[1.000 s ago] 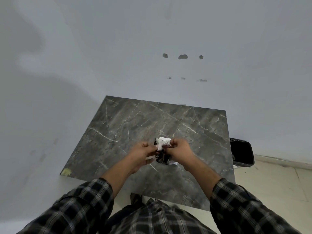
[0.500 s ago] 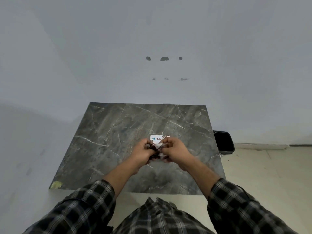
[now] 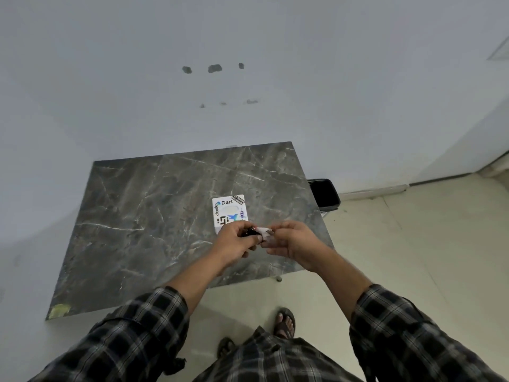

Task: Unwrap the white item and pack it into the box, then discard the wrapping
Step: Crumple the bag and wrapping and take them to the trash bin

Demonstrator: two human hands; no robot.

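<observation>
Hands have come apart since half a second ago: then both were bunched tight together over one bundle, now there's a gap. Left hand [image 3: 234, 239] is curled, pinching something dark at its fingertips, likely the wrapping [image 3: 251, 231], though it's too small and blurred to be sure. Right hand [image 3: 292, 239] pinches the white item [image 3: 264, 232] between thumb and fingers, just beside the left hand's fingertips. Can't tell whether the white piece is fully free of the dark material or still caught at one end.

Both hands are held above the near-right part of the desk [image 3: 154, 216].

Just past the left hand, the box [image 3: 230, 212] now shows almost in full: white, stickered, sitting flat on the desk. Before, the hands covered most of it. Its near edge is hidden behind the left knuckles. Looks closed from here, but not certain.

Further out, beyond the right hand off the desk's far-right corner, a black bin [image 3: 325, 193] sits on the floor.

Read: unwrap is at or near done. Next is getting the item into the box, then the wrapping to the bin.
</observation>
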